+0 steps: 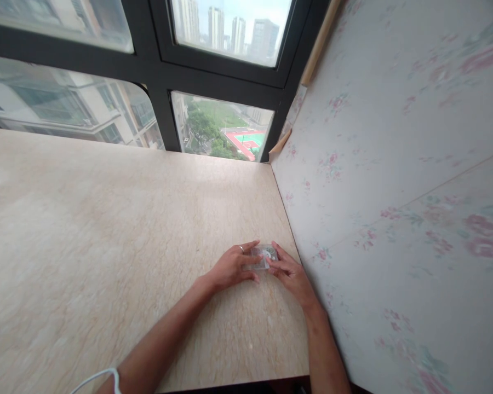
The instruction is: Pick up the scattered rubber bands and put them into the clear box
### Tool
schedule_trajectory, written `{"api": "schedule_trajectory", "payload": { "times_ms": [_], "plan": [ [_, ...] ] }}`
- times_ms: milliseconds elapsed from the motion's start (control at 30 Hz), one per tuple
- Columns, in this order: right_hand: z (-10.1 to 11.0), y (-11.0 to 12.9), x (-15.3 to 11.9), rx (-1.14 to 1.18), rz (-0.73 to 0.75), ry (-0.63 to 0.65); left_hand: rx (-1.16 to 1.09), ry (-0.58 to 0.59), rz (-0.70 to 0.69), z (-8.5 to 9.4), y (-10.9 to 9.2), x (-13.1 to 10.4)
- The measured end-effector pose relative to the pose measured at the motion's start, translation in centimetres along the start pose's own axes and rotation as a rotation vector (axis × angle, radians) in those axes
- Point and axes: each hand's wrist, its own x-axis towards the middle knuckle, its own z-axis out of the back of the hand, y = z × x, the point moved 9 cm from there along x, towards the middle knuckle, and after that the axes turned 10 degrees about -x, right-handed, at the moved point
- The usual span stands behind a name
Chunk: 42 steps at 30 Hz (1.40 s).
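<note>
A small, clear plastic box [258,251] lies flat on the pale marbled ledge, with some white and green marking showing at its right end. My left hand [233,267], a ring on one finger, grips the box from the left. Its thumb is along the near side, one finger reaches the far edge and another rests across the top. From the right, my right hand [290,274] holds the other end, with fingertips on the top and far corner. The fingers cover part of the box, and what it contains is too small to make out.
The marbled ledge [86,230] runs left and back to a dark-framed window [225,79]. Close by my right arm rises a wall with flowered paper [353,202], its edge peeling near the window. A white cable [96,376] loops by my left forearm.
</note>
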Motion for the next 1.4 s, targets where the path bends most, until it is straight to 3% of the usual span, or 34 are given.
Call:
{"api": "schedule_trajectory", "payload": {
  "times_ms": [533, 733, 833, 933, 1100, 1267, 1400],
  "plan": [
    [0.2, 0.2, 0.4, 0.015, -0.073, -0.021, 0.145, -0.068, 0.023, -0.6, -0.8, -0.1],
    [0.3, 0.1, -0.5, -0.062, 0.004, -0.106, 0.072, -0.119, 0.101, -0.6, 0.2, -0.1],
    [0.5, -0.4, -0.8, 0.02, 0.019, -0.149, 0.007, -0.147, 0.099, -0.2, 0.4, -0.3],
    [0.7, -0.7, -0.9, 0.11, 0.022, -0.194, -0.141, -0.27, 0.088, 0.9, 0.5, -1.0],
    [1.1, 0.8, -1.6, -0.082, 0.066, -0.277, -0.352, -0.565, 0.109, 3.2, 1.0, -4.8],
    [1.1, 4.1, -4.2, -0.303, 0.16, -0.486, -0.218, -0.6, 0.139, 6.5, -1.1, -11.6],
    [-2.1, 5.8, -4.5, -0.427, 0.271, -0.412, -0.148, -0.69, 0.266, 9.4, -3.0, -18.7]
  ]
}}
